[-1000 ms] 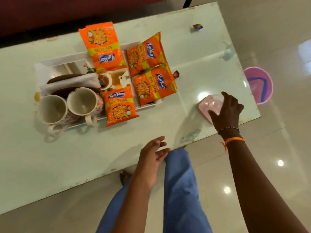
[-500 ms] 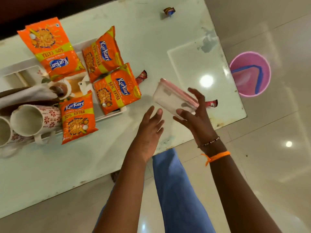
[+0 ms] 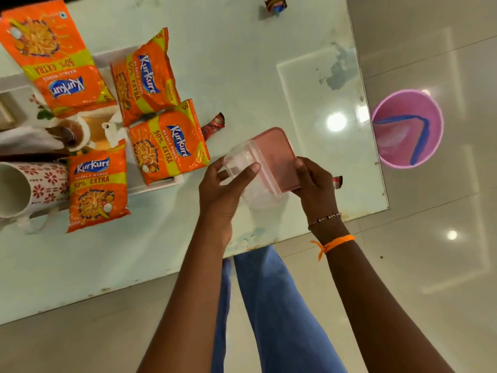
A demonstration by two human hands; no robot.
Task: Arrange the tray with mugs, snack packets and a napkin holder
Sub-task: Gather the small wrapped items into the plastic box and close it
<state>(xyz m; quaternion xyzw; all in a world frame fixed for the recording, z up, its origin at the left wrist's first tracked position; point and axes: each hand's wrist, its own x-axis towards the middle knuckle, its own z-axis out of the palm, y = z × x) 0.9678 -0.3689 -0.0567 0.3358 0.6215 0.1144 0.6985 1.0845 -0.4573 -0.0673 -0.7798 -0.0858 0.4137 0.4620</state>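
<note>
I hold a clear plastic box with a pink lid [image 3: 271, 160] above the table, right of the tray. My left hand [image 3: 226, 189] grips its clear body and my right hand [image 3: 313, 184] grips the pink lid side. The white tray [image 3: 158, 184] lies at the left with several orange snack packets [image 3: 169, 146] on it and over its edges. A white mug with red flowers [image 3: 35, 187] lies on its side at the tray's near left. A white napkin in a dark holder [image 3: 29, 141] shows at the left edge.
The pale glass table [image 3: 269, 76] ends just right of my hands. A pink bucket [image 3: 408, 127] stands on the floor beyond that edge. Small wrappers lie at the far side [image 3: 275, 5], beside the tray [image 3: 213, 126] and near my right hand [image 3: 337, 182]. My blue trouser legs are below.
My right hand lifted the box off the table's right part and carried it left. My left hand rose from the table edge and took hold of its clear body.
</note>
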